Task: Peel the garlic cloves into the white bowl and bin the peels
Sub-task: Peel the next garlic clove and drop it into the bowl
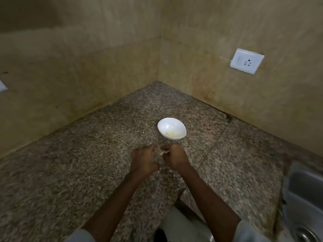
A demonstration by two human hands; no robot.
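Granite, speckled brown and grey: is that the desk (70,172)?

Yes, it runs into a corner between two tan tiled walls.

Where is the white bowl (162,123)?

Standing on the desk out from the corner, just beyond both hands. Some yellowish peeled garlic cloves (172,134) lie in its bottom.

And the right hand (174,158)?

Fingers curled, pinching a pale scrap (164,152) at its fingertips. It is too blurred to tell clove from peel.

The left hand (143,160)?

Close beside the right, fingers bent, one fingertip reaching toward the scrap. Whether it grips anything, I cannot tell.

Do the hands touch the bowl?

No, they hover over the desk just short of it.

Anything else?

A white wall socket (246,61) is on the right wall, and a steel sink (304,198) is at the lower right.
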